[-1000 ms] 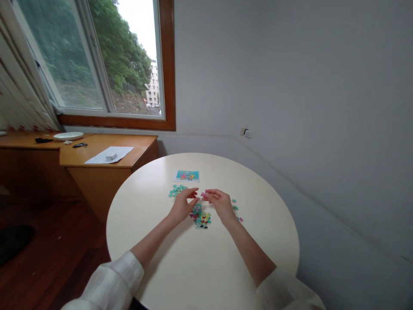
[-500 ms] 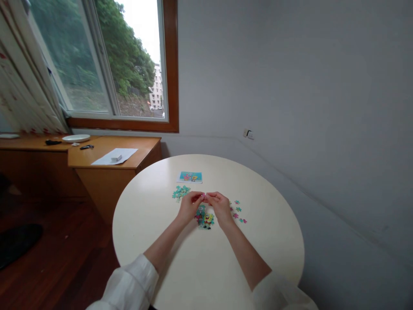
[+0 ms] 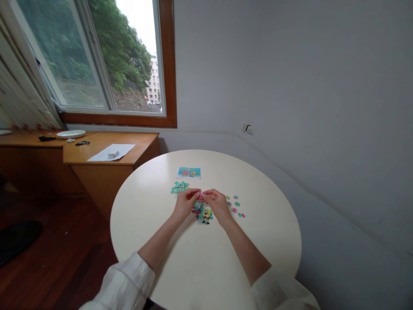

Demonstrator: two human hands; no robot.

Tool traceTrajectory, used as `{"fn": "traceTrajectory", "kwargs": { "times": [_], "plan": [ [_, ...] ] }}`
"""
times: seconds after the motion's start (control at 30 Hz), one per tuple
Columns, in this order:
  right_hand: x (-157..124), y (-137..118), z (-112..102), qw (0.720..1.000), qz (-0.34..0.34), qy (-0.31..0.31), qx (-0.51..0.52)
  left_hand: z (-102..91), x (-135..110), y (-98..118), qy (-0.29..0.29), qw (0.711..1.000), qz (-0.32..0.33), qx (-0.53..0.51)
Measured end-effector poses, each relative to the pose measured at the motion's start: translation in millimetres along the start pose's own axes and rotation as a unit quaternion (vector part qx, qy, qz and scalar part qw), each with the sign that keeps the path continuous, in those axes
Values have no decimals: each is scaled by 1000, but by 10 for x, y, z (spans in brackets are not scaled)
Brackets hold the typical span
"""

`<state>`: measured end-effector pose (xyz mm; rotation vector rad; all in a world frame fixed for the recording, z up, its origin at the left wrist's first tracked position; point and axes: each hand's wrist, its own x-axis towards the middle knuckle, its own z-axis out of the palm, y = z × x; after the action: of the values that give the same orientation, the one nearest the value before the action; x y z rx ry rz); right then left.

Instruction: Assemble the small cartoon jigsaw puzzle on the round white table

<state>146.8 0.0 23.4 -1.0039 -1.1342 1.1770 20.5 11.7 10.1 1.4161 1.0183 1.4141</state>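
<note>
Both my hands meet over the round table. My left hand (image 3: 186,202) pinches a small pink jigsaw piece (image 3: 200,194) from the left, and my right hand (image 3: 218,202) pinches at its right side. Fingertips partly cover it, so I cannot tell whether it is one piece or more. Just below my hands lies a partly joined jigsaw puzzle (image 3: 203,214) with a yellow cartoon figure and a teal one. A pile of teal jigsaw pieces (image 3: 180,187) is beyond my left hand. Several loose pink and teal pieces (image 3: 234,210) lie right of my right hand.
A small picture card (image 3: 189,172) lies towards the back of the white round table (image 3: 206,267). On the left, a wooden desk (image 3: 145,144) carries a white plate (image 3: 71,134) and a paper sheet (image 3: 124,150) with a small white block. A wall stands behind the table.
My hands have tilted slightly, and more of the pink piece shows between my fingertips. The whole view has shifted a little, with the table appearing slightly higher and further left.
</note>
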Motion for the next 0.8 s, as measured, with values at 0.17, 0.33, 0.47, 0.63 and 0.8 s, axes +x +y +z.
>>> {"fn": "traceTrajectory", "kwargs": {
  "times": [0.17, 0.33, 0.47, 0.63, 0.8],
  "plan": [
    [2, 45, -3, 999, -1, -40, 5, -4, 8, 14, 2, 1000, 0, -1],
    [14, 82, -1, 999, -8, -33, -8, -58, 35, 59, -26, 999, 8, 33],
    [-6, 22, 6, 999, -2, -21, -24, -114, 43, 94, -93, 993, 1, 75],
    [-15, 6, 14, 999, -6, -25, -39, -124, 48, 40, -86, 991, 25, 95],
    [3, 56, 14, 999, -9, -21, -42, -116, 52, 1, -70, 988, 49, 128]
  ]
}}
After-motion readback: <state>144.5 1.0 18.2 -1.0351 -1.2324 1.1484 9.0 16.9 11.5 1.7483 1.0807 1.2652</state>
